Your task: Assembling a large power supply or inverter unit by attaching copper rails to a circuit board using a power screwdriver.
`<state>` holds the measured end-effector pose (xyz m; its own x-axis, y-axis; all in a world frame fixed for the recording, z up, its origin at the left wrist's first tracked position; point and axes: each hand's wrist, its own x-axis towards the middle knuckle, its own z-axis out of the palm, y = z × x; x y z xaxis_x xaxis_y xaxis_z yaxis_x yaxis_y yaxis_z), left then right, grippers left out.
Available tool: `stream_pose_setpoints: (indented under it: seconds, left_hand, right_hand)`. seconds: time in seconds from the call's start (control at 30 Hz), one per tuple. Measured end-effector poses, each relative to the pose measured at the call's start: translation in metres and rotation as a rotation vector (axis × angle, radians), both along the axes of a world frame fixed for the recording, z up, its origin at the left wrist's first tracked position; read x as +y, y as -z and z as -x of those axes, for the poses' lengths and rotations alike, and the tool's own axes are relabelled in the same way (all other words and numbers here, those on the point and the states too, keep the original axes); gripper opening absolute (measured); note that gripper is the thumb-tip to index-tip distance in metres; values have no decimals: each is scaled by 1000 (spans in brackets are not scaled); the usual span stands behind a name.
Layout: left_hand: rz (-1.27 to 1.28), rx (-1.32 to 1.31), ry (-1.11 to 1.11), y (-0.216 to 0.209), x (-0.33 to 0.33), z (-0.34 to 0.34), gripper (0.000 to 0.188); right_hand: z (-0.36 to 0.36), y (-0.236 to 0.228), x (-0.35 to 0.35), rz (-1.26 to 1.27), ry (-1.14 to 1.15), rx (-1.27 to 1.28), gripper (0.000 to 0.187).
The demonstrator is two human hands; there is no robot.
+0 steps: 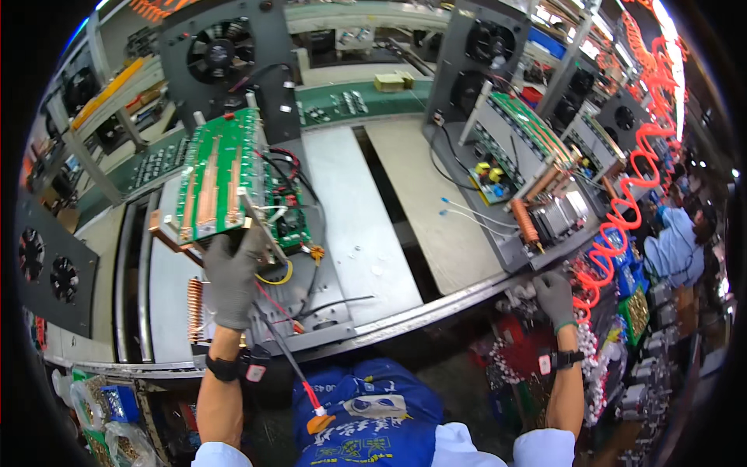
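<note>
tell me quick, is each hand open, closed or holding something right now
Left hand: at the green board's lower edge, fingertips partly hidden; grip cannot be told.
Right hand: near metal parts; grip cannot be told.

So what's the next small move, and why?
Probably bring the right hand across to the green board on the left: the left hand is at that board's near end, while the right is well off to the side, by some silvery parts. Can't tell whether it holds any.
</note>
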<state>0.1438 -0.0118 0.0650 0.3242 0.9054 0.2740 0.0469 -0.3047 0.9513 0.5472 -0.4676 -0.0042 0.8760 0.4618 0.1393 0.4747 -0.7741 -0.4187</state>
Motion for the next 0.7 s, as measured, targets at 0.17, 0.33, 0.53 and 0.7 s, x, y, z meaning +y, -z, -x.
stream_pose_setpoints:
  seconds: [0.17,0.33,0.53,0.7]
  left_hand:
    - [-4,-60,24,7,4,-9,28]
    - [-132,37,-52,0,1,-7,22]
    - [91,-34,-1,-10,-7,-6,27]
    - [6,-66,-2,-7,-5,-7,26]
  right_hand:
    - [-75,63,-67,685,-142,48,45]
    - [-90,78,-101,258,151,481,31]
    - [-95,82,-98,61,282,586,21]
    - [-97,95,-96,27,283,519,17]
